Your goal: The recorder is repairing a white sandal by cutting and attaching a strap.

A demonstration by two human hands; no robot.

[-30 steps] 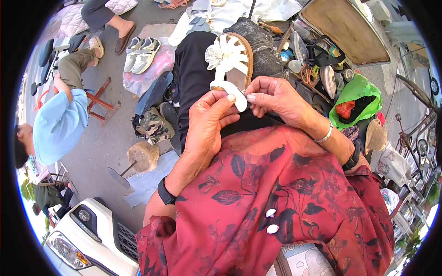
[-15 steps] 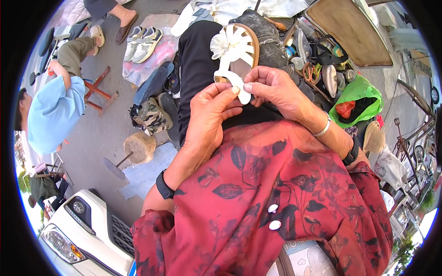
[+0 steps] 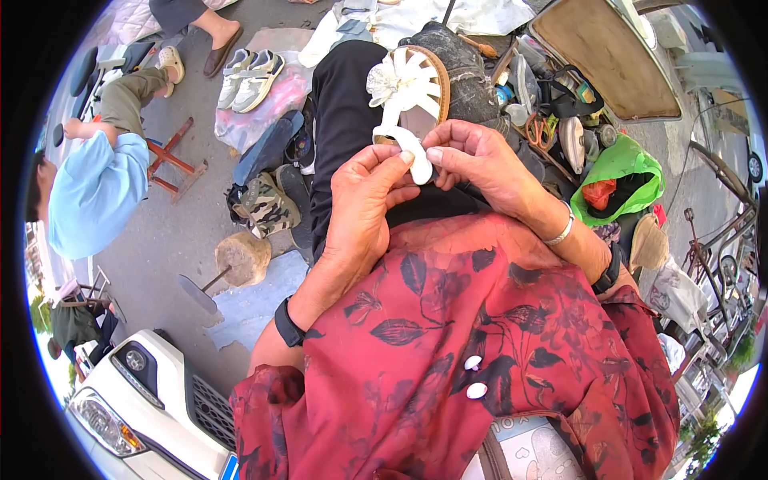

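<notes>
A white strappy sandal (image 3: pixel 410 92) with a bow-like ornament and a tan sole edge rests over my lap, its toe pointing away from me. My left hand (image 3: pixel 370 188) pinches the sandal's loose white ankle strap between thumb and forefinger. Close beside it, my right hand (image 3: pixel 480 160) has thumb and fingertips pressed together at the strap's edge. Whatever lies between the right fingertips is too small to make out. Beneath the sandal are my dark trousers (image 3: pixel 344 112) and a worn black surface (image 3: pixel 460 72).
Grey sneakers (image 3: pixel 252 80) stand on plastic at left, near a camouflage shoe (image 3: pixel 268 204) and a wooden block (image 3: pixel 244 254). At right are orange-handled scissors (image 3: pixel 542 130), a green bag (image 3: pixel 620 178) and tools. A person in light blue (image 3: pixel 100 188) sits left; a white car (image 3: pixel 152 400) stands behind.
Both my hands stay at the strap with hardly any shift. The person in blue at left has moved their arm and leans differently.
</notes>
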